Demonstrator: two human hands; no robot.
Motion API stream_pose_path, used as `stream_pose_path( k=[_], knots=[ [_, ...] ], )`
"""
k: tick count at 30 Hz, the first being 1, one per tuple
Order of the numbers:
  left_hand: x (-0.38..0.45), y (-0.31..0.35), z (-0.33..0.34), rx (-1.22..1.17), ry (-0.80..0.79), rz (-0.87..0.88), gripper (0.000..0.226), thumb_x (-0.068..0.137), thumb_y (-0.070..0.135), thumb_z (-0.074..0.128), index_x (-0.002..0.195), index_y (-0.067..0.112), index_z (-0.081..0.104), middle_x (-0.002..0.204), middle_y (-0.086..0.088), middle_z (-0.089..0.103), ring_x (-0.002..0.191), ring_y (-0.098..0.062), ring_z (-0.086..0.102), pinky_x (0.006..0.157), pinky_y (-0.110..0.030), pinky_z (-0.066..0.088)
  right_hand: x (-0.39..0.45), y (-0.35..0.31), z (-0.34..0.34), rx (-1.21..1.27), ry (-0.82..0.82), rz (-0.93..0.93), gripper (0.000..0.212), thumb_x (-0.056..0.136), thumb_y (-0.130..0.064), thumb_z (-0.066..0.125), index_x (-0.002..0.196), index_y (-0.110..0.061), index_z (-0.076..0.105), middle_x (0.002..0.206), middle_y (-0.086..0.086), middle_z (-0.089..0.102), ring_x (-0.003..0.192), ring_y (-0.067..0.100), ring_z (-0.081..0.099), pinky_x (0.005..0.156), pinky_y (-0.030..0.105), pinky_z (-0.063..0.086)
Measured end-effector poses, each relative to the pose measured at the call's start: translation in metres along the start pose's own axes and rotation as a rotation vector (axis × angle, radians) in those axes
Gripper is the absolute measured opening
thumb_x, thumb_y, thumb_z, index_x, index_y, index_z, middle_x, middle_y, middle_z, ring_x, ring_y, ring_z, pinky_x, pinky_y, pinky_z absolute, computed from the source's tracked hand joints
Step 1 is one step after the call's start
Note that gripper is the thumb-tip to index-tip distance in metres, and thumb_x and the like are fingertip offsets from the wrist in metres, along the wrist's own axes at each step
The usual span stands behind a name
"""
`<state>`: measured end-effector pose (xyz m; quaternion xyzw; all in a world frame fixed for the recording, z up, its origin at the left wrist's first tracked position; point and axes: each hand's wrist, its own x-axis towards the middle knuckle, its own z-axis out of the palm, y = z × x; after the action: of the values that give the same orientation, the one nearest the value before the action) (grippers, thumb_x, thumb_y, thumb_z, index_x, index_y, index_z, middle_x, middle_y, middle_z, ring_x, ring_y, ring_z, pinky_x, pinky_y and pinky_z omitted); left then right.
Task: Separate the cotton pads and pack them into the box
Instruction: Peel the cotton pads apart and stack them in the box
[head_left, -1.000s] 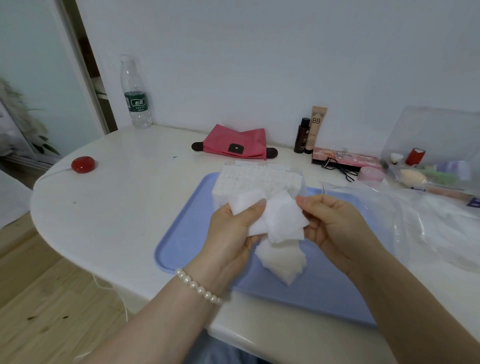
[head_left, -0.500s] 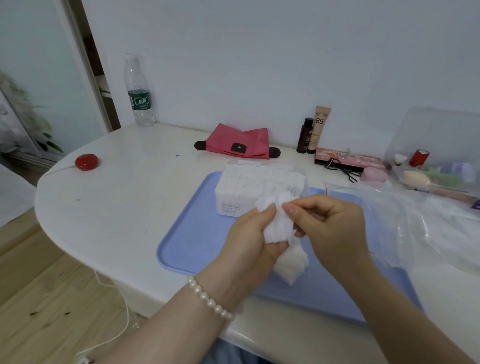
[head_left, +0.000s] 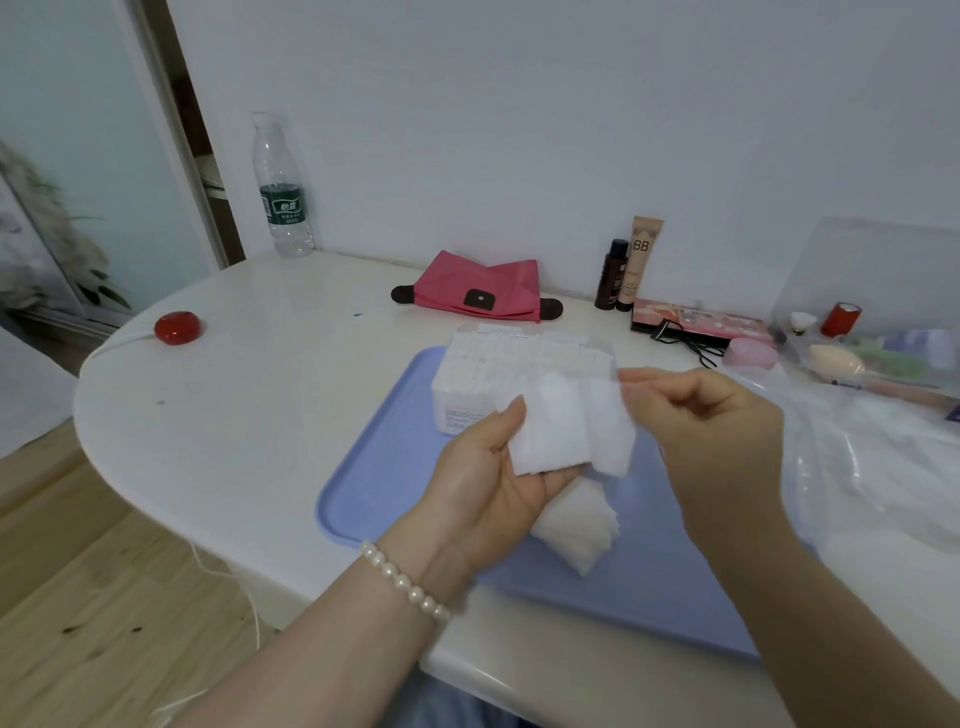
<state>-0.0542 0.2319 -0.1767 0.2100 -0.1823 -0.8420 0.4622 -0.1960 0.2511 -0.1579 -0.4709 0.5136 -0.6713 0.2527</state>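
My left hand (head_left: 493, 467) holds a white cotton pad (head_left: 553, 434) flat across its fingers, thumb on the pad's left edge. My right hand (head_left: 711, 431) pinches the top corner of a second thin pad (head_left: 610, 436) that is peeling off to the right. Below them a small stack of separated pads (head_left: 576, 530) lies on the blue tray (head_left: 374, 488). A clear pack of cotton pads (head_left: 498, 364) stands at the tray's far end. A clear plastic box (head_left: 883, 291) with a raised lid stands at the far right.
A pink pouch (head_left: 478, 286), two cosmetic bottles (head_left: 628, 270) and a makeup palette (head_left: 696, 322) line the wall. A water bottle (head_left: 280, 192) and a red round object (head_left: 177, 327) sit at the left. Crumpled clear plastic (head_left: 883, 467) lies right of the tray.
My hands have drawn apart from a close pinch. The right hand has pulled a thin pad away from the one in my left hand, to the right.
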Motion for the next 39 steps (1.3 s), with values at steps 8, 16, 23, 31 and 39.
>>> stream_pose_path(
  k=[8, 16, 23, 31, 39],
  knots=[
    [0.005, 0.002, -0.006, -0.053, 0.043, -0.065, 0.034, 0.1, 0.018, 0.036, 0.119, -0.004, 0.052, 0.109, -0.025, 0.066, 0.089, -0.036, 0.068, 0.079, -0.049, 0.051, 0.012, 0.005, -0.009, 0.402, 0.083, 0.539, 0.009, 0.09, -0.002, 0.053, 0.085, 0.0, 0.061, 0.072, 0.006, 0.073, 0.062, 0.012, 0.069, 0.051, 0.022, 0.054],
    [0.009, -0.019, -0.008, 0.105, 0.214, 0.037, 0.02, 0.098, 0.012, 0.043, 0.106, 0.0, 0.057, 0.111, -0.022, 0.064, 0.104, -0.038, 0.062, 0.073, -0.045, 0.056, 0.007, 0.01, -0.002, 0.273, 0.201, 0.327, 0.017, 0.088, -0.002, 0.058, 0.073, -0.006, 0.053, 0.092, 0.015, 0.07, 0.093, 0.027, 0.068, 0.08, 0.04, 0.055],
    [0.007, -0.025, 0.005, 0.316, 0.134, 0.114, 0.022, 0.084, 0.001, 0.062, 0.106, 0.005, 0.065, 0.104, -0.011, 0.071, 0.09, -0.022, 0.068, 0.072, -0.03, 0.059, 0.001, 0.012, 0.003, 0.226, 0.153, 0.305, 0.014, 0.089, -0.005, 0.058, 0.076, -0.007, 0.054, 0.091, 0.014, 0.071, 0.093, 0.027, 0.068, 0.083, 0.045, 0.055],
    [0.003, -0.004, 0.001, 0.315, 0.196, 0.165, 0.025, 0.08, -0.01, 0.061, 0.104, -0.002, 0.063, 0.099, -0.015, 0.071, 0.081, -0.023, 0.07, 0.064, -0.029, 0.059, 0.011, 0.004, -0.007, 0.341, 0.207, 0.323, 0.023, 0.093, 0.001, 0.048, 0.078, -0.015, 0.05, 0.069, -0.001, 0.058, 0.058, 0.009, 0.053, 0.05, 0.019, 0.046],
    [-0.003, 0.004, 0.007, 0.381, 0.047, 0.101, 0.024, 0.085, -0.005, 0.056, 0.108, -0.001, 0.063, 0.1, -0.014, 0.071, 0.085, -0.023, 0.07, 0.071, -0.031, 0.059, 0.008, -0.001, -0.004, -0.033, -0.363, 0.519, 0.03, 0.073, -0.041, 0.068, 0.071, -0.012, 0.059, 0.043, -0.005, 0.029, 0.036, 0.008, 0.017, 0.036, 0.017, 0.016]
  ],
)
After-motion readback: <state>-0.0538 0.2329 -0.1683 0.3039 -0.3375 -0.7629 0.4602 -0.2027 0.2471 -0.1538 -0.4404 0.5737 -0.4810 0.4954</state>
